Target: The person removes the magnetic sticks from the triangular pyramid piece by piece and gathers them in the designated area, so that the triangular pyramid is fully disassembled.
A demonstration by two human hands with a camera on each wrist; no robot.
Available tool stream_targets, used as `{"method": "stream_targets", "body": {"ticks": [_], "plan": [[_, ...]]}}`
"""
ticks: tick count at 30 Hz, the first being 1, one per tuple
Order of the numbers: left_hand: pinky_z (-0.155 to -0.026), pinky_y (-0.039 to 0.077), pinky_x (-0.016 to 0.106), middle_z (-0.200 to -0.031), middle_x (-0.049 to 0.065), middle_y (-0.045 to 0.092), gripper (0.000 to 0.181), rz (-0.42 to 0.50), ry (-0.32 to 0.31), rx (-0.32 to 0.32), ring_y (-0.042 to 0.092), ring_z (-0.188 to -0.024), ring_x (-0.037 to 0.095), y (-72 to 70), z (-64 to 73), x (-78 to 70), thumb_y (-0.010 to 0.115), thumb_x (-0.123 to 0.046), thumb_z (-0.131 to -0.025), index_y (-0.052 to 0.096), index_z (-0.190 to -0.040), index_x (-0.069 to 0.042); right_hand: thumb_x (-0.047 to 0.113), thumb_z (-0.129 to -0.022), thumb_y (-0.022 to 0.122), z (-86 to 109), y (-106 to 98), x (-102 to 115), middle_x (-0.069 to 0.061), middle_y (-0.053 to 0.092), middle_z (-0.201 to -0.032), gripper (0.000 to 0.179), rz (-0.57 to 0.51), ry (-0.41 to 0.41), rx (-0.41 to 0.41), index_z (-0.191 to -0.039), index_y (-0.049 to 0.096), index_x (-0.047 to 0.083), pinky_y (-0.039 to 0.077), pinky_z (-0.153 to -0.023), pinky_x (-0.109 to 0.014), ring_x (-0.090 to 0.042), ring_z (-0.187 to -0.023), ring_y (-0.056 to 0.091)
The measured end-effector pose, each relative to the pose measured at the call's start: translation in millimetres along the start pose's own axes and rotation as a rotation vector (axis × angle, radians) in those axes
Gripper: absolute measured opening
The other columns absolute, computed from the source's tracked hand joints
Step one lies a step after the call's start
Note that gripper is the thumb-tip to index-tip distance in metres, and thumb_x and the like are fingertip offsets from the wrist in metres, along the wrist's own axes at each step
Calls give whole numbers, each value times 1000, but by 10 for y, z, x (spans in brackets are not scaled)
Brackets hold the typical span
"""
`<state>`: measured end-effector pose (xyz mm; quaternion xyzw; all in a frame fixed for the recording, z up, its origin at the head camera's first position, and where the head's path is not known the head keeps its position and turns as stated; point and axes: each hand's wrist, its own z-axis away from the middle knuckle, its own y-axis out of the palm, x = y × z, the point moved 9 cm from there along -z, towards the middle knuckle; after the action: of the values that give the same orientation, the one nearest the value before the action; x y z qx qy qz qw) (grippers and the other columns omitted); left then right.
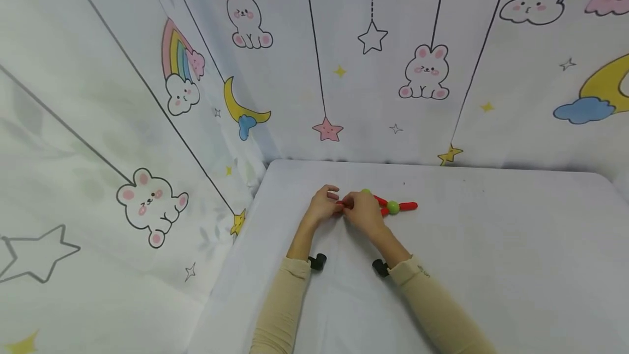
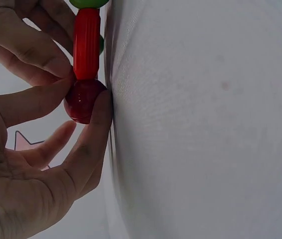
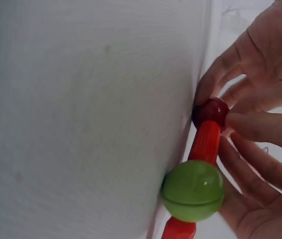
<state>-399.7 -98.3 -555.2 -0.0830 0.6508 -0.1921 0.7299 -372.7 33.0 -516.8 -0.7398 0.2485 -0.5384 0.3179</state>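
Observation:
A dark red ball is pinched between the thumb and a finger of my left hand. It sits against the end of a ribbed red rod. My right hand holds this rod close to the ball, its fingertips near the joint in both wrist views. The rod's other end meets a green ball, and a further red rod continues beyond it. To the right in the head view, another green ball joins red rods, partly hidden by the right hand.
The pieces lie on a white-covered table. A white curtain printed with bunnies, stars and rainbows stands behind and to the left. Each wrist carries a small black camera.

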Motion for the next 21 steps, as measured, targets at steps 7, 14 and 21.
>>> {"method": "stream_targets", "body": {"ticks": [7,14,21], "plan": [[-84,60,37,-122,21,68,58,-16,25,17,70,-106,31,52,32,-54,83,-1,-84,60,-137,-2,1,-84,80,33,-21,-32,-6,77,-93,20,54,22,-18,-104,79,5,58,-77,-47,-27,-90,68],[-81,62,37,-119,19,70,59,27,73,63,73,-103,30,120,71,-110,74,10,-88,56,-143,0,-4,-81,84,38,-19,-82,-7,79,-95,29,-22,17,21,-108,81,6,58,-86,-46,-27,-98,70],[-84,62,45,-119,21,71,57,89,66,66,74,-103,33,142,64,-94,71,14,-88,56,-142,3,-4,-78,86,22,-49,-116,-6,80,-93,32,-65,-2,43,-108,82,7,50,-97,-51,-26,-94,73]]}}
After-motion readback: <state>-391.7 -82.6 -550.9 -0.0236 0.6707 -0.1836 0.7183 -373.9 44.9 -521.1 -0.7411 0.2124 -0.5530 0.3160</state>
